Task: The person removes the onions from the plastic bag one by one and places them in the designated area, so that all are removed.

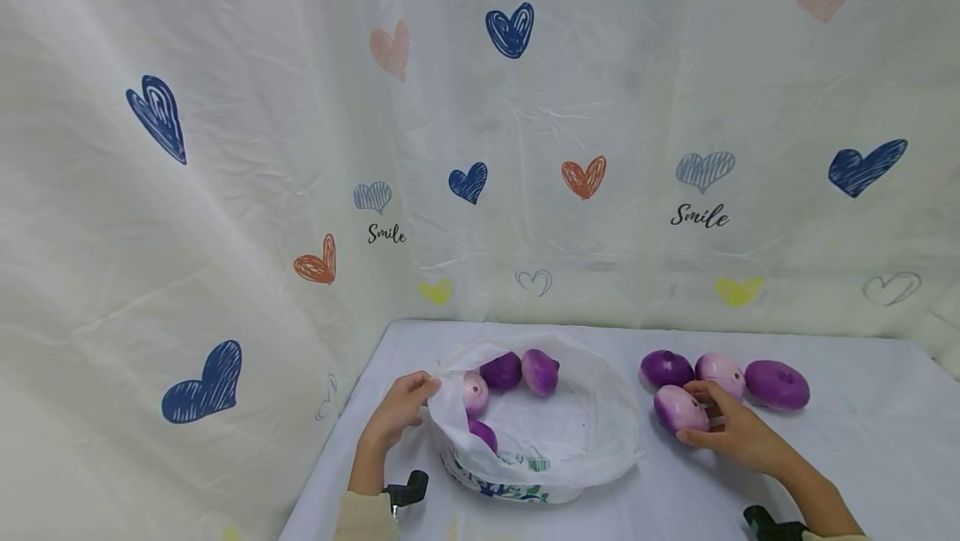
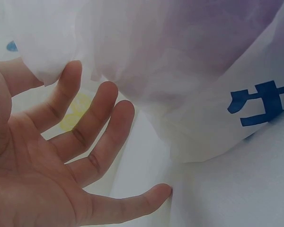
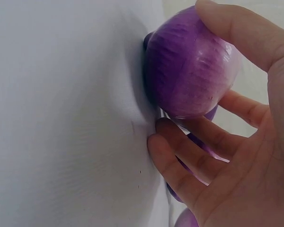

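Observation:
In the head view, a white plastic bag [image 1: 600,449] stands with its mouth spread, and several purple onions [image 1: 540,372] lie inside along its left and far sides. My left hand [image 1: 397,414] pinches the bag's left rim between thumb and index finger; the left wrist view shows the other fingers of that hand [image 2: 47,142] spread below the edge. To the right of the bag, my right hand [image 1: 738,433] grips a pale purple onion [image 1: 678,409]. Seen from the right wrist, thumb and fingers lie around this onion [image 3: 189,66], which is at the white cloth.
Just behind the held onion are a dark purple onion [image 1: 666,368], a pale onion [image 1: 720,373] and a wide purple onion [image 1: 780,385]. A white cloth covers the table [image 1: 600,516]. Behind it hangs a white curtain [image 1: 637,91] printed with hearts.

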`<state>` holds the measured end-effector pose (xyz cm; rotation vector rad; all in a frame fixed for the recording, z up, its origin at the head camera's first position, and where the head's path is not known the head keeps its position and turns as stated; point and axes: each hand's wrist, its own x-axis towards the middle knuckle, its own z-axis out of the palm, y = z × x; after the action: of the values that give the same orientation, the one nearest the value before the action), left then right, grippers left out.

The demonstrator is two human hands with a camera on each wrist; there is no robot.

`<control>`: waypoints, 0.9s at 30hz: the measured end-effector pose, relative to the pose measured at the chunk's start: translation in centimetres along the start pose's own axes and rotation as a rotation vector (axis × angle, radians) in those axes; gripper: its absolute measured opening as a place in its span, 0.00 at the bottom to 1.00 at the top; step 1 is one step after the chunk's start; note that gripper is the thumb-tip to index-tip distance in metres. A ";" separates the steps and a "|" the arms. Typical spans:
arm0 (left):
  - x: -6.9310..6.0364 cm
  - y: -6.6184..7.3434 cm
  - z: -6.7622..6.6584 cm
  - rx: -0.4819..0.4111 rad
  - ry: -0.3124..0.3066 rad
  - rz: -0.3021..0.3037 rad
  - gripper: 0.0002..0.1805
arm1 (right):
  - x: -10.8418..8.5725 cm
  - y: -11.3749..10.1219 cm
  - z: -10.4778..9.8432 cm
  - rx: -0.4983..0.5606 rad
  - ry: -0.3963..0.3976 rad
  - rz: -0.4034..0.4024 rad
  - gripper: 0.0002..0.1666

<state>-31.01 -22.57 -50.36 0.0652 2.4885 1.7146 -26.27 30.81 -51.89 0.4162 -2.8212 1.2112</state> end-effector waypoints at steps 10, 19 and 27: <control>0.1 -0.2 -0.2 -0.002 -0.009 0.000 0.19 | 0.0 -0.1 -0.1 0.011 -0.005 -0.011 0.45; 0.1 -0.2 -0.2 -0.005 -0.010 0.002 0.18 | -0.2 -0.6 -0.5 -0.006 -0.041 0.007 0.46; 0.1 -0.1 -0.2 -0.002 -0.008 0.001 0.19 | -0.5 -1.3 -1.2 -0.005 -0.033 -0.023 0.44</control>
<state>-31.08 -22.77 -50.36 0.0725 2.4813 1.7138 -25.51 30.95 -50.18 0.4717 -2.8384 1.2040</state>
